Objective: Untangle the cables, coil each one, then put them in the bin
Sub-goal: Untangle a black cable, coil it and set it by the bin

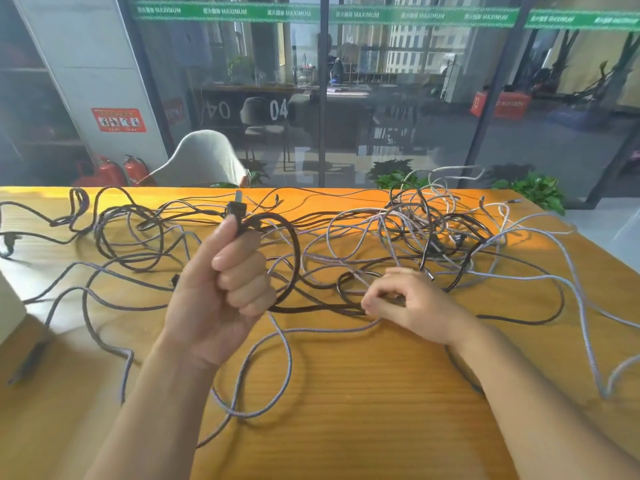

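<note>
Fingers [242, 271] of the left hand [221, 292] curl into a fist, palm toward the camera, thumb up, clamping a black cable [294, 244] just below its plug [237, 211], which sticks out above the thumb. From the fist the cable arcs right and down in a loop to the right hand [412, 306]. That hand rests low on the table [346, 410], knuckles up, fingertips pinched on the same cable. Beyond and beside both hands, grey and black cables [433, 230] lie tangled. Both forearms are bare.
</note>
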Demonstrator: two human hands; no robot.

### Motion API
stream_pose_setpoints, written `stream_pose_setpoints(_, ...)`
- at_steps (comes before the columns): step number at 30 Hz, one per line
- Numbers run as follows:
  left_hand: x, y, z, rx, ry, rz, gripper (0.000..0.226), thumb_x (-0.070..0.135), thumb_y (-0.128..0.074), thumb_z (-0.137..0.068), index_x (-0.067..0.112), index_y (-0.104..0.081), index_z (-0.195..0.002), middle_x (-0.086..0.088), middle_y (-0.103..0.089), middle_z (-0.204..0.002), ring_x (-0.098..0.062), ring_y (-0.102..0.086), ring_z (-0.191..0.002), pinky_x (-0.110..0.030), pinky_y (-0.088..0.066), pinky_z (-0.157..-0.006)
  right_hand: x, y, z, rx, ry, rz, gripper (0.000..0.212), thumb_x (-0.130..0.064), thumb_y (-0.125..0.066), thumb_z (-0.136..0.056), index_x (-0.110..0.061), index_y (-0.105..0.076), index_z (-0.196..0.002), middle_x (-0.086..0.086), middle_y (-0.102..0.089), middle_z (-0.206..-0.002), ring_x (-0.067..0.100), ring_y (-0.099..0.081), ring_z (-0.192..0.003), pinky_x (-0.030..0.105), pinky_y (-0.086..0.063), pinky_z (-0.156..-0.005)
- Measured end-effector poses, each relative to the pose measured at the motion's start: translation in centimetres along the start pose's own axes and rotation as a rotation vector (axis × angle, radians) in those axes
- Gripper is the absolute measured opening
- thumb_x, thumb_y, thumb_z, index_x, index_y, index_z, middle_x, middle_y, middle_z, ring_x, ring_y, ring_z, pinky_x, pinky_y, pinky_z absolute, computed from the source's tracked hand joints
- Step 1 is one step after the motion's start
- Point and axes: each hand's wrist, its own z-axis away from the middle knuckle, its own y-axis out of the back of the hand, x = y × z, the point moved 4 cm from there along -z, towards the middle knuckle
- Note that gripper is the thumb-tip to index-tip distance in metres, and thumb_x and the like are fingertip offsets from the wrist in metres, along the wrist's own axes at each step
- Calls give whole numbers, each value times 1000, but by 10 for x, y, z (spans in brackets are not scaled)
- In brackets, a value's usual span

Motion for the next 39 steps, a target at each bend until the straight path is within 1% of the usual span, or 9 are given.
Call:
stream_pose_setpoints(5,-13,9,-3,-7,149,-107,41,37,-43,-111,23,-45,-72,7,-32,-60,-12,-28,-49,-25,-17,-46,-2,19,-3,170,19,40,44,-80,-59,-82,-37,-71,-84,-28,-69,-85,6,-53,-114,23,-22,-119)
stream_pose_setpoints(9,-34,10,-8,209,212,-470,46,43,-54,-102,27,-47,-59,13,-27,-53,-4,-23,-42,-21,-15,-42,-26,37,7,672,148,287,48,-69,-69,-83,-23,-69,-72,-25,-44,-55,10,-51,-67,30,-47,-71)
stream_pose_setpoints(12,-52,6,-14,253,236,-707,45,42,-45,-100,27,-43,-58,10,-27,-56,-7,-22,-46,-20,-15,-44,-49,37,11,785,147,260,46,-61,-75,-86,-20,-64,-70,-16,-51,-53,5,-49,-53,31,-45,-52)
stream_pose_setpoints(16,-68,7,-20,299,261,-1062,46,47,-47,-101,22,-44,-63,1,-28,-61,-15,-23,-54,-21,-23,-48,-62,22,9,648,21,-124,39,-48,-76,-91,-18,-63,-70,-7,-52,-53,11,-45,-52,32,-40,-54)
stream_pose_setpoints(22,-64,11,-22,466,79,-1077,47,50,-45,-101,15,-42,-69,2,-27,-64,-14,-22,-55,-20,-23,-50,-70,14,15,279,-54,-667,29,-24,-53,-97,-17,-81,-104,-8,-62,-75,11,-60,-71,38,-57,-73)
stream_pose_setpoints(26,-60,13,-22,530,24,-1078,47,45,-38,-109,10,-43,-78,2,-23,-66,-15,-20,-57,-19,-23,-51,-80,7,18,241,2,-535,30,-19,-67,-96,-23,-76,-124,-11,-74,-105,11,-71,-103,35,-57,-94)
stream_pose_setpoints(31,-58,13,-21,584,-21,-1071,51,51,-38,-108,14,-43,-74,1,-23,-68,-16,-20,-60,-23,-23,-53,-90,5,25,382,44,-572,19,-11,-84,-87,-20,-73,-99,-6,-77,-91,16,-76,-90,29,-60,-83)
stream_pose_setpoints(36,-44,13,-18,695,-169,-1092,39,20,-46,-108,-2,-44,-75,-3,-26,-63,-20,-20,-62,-33,-19,-56,-95,-3,27,237,79,-612,19,-12,-77,-94,-20,-69,-110,-6,-78,-103,14,-75,-102,27,-57,-92)
stream_pose_setpoints(39,-28,13,-14,723,-283,-1115,34,13,-46,-103,-3,-39,-73,-5,-24,-63,-20,-21,-61,-29,-22,-53,-82,-3,23,282,78,-228,16,-37,-69,-100,-27,-68,-113,-16,-74,-103,5,-68,-104,30,-51,-96)
